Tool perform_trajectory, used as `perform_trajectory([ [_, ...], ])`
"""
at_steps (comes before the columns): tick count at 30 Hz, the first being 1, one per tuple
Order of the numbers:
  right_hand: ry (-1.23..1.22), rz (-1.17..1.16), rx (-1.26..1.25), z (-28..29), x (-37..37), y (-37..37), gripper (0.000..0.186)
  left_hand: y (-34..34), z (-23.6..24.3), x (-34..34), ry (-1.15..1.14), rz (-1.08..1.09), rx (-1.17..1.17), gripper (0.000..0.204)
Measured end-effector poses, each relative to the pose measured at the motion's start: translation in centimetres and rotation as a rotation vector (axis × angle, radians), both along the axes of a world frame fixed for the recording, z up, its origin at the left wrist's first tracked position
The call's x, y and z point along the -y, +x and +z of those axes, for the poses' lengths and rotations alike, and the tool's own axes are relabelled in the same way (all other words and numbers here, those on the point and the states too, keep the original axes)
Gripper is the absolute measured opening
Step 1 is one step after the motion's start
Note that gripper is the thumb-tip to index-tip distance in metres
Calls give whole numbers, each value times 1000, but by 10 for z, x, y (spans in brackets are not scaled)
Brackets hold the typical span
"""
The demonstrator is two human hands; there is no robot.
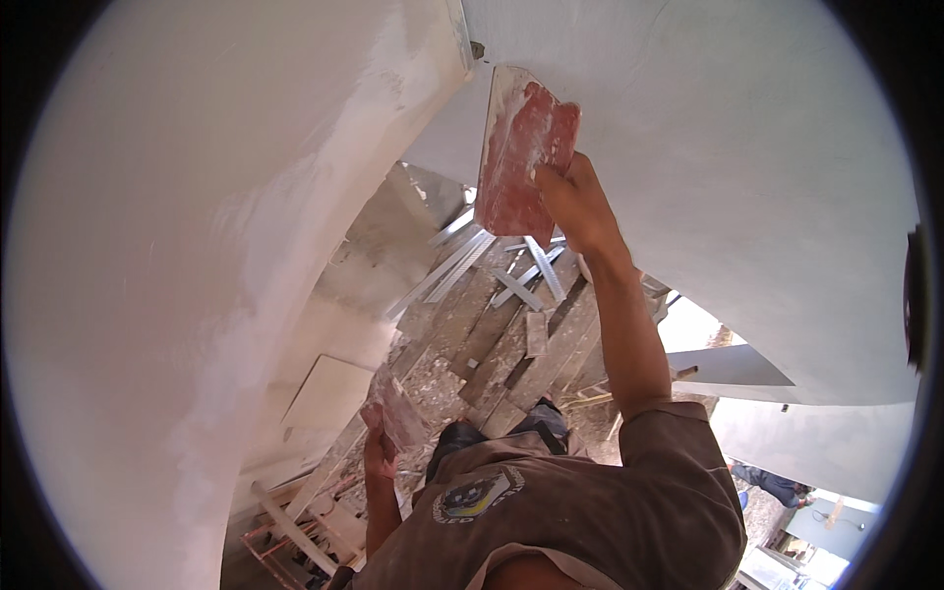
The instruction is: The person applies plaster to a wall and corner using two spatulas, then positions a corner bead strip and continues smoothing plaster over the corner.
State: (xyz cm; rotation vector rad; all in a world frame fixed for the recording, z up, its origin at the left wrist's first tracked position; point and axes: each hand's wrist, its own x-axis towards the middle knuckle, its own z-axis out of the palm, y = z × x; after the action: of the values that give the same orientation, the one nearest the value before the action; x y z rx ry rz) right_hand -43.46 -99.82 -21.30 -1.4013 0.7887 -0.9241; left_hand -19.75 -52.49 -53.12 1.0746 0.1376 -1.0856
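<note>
My right hand (575, 206) is raised in the upper middle, closed on a red, plaster-streaked rectangular trowel (516, 147). The trowel is near the corner where a smooth pale grey surface (728, 147) meets an off-white surface (147, 246) with whiter streaks of filler; whether it touches is unclear. Lower down, my left hand (379, 442) grips a smaller-looking red board (398, 413) smeared with whitish plaster, held out beside my body.
Below are rough wooden planks (487, 359) over debris and several metal strips (462, 265). Timber and rusty framework (290, 526) sit at lower left. Another person's legs (772, 482) show at the lower right beside bright openings.
</note>
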Motion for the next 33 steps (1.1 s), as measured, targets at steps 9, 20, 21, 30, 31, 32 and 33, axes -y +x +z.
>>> perform_trajectory([
  [9, 11, -73, -116, 48, -1, 19, 26, 29, -17, 8, -147, -19, -55, 47],
  [20, -71, -124, -195, 53, -3, 46, 29, 79, -13, -55, -9, -21, -110, 38],
  [21, -69, -118, -207, 55, -4, 48, 28, 83, -15, -60, -7, -21, -104, 36],
  [30, -45, -190, -209, 62, -15, 64, 26, 93, 0, -84, -61, -6, -120, 42],
  [31, -51, -170, -211, 64, -16, 66, 26, 92, 3, -85, -34, 13, -145, 46],
  [32, -54, -154, -213, 66, -17, 64, 26, 94, 1, -88, -36, 0, -136, 46],
  [33, -58, -138, -215, 68, -17, 64, 26, 99, 0, -92, -38, -12, -127, 47],
])
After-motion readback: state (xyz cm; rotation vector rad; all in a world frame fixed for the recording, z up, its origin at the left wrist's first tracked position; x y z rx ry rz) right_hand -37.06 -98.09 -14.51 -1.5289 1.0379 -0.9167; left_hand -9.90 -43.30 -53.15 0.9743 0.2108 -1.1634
